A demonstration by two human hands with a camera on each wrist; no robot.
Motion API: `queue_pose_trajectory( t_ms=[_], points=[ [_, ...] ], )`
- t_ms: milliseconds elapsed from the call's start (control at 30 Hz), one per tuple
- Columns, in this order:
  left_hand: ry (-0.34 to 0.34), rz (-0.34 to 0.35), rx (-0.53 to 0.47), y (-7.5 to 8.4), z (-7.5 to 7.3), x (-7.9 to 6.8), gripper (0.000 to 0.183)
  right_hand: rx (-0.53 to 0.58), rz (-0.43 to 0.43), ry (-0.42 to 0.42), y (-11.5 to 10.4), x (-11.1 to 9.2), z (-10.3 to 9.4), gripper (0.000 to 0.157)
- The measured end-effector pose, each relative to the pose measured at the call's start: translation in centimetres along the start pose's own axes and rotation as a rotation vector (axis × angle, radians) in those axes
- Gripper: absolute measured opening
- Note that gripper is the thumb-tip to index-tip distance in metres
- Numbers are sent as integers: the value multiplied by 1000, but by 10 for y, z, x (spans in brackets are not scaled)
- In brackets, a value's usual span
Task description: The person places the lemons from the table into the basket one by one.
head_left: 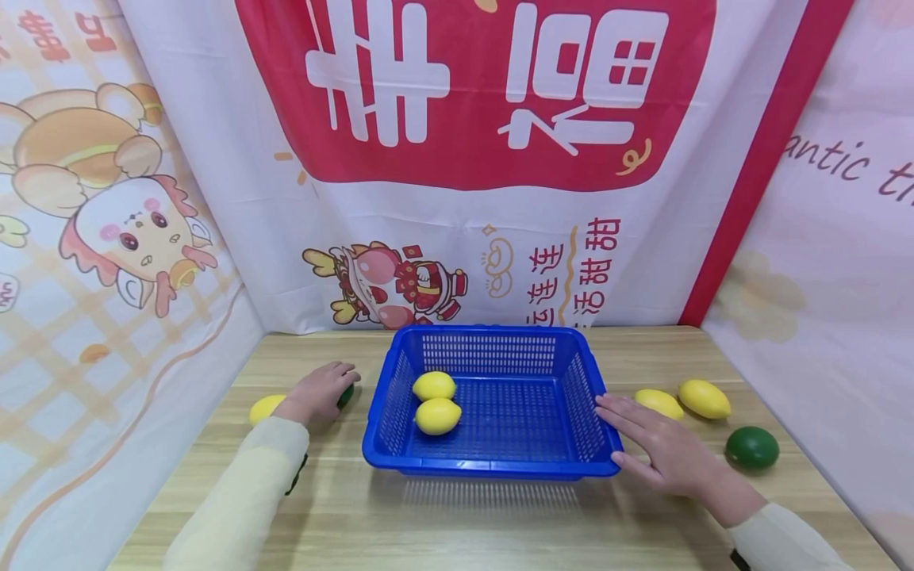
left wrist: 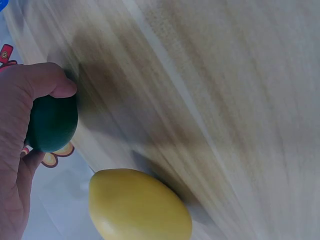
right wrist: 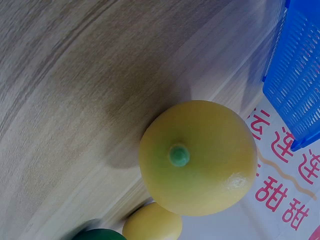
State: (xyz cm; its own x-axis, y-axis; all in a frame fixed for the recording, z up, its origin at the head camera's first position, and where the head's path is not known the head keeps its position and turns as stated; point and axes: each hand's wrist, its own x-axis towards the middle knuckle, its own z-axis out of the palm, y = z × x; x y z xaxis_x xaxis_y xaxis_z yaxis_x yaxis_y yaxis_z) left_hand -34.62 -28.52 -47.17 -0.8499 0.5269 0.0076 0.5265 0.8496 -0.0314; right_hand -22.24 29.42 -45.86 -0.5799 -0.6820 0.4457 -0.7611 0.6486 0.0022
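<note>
My left hand [head_left: 321,394] holds a smooth dark green fruit [left wrist: 52,122] left of the blue plastic basket [head_left: 493,465]; in the left wrist view the thumb and fingers curl round it. A yellow lemon [head_left: 266,408] lies beside that wrist, large in the left wrist view. Two lemons, one [head_left: 434,386] behind the other [head_left: 438,416], sit in the basket's left half. My right hand [head_left: 660,444] reaches to the basket's right rim with its fingers fairly straight, fingertips touching it. Under and beyond this hand lies another lemon [head_left: 658,404]. The right wrist view does not show the hand.
Right of the basket, a further lemon [head_left: 704,399] and a second dark green fruit [head_left: 752,448] lie on the wooden table [head_left: 493,539]. Printed cloth [head_left: 485,214] hangs behind the table and at both sides.
</note>
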Motion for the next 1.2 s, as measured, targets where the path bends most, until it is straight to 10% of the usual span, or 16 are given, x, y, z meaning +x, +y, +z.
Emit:
queue_pose_trajectory(
  t_ms=[1200],
  points=[
    [58, 7, 135, -2, 6, 2, 46, -1, -10, 24, 1, -1, 3, 59]
  ],
)
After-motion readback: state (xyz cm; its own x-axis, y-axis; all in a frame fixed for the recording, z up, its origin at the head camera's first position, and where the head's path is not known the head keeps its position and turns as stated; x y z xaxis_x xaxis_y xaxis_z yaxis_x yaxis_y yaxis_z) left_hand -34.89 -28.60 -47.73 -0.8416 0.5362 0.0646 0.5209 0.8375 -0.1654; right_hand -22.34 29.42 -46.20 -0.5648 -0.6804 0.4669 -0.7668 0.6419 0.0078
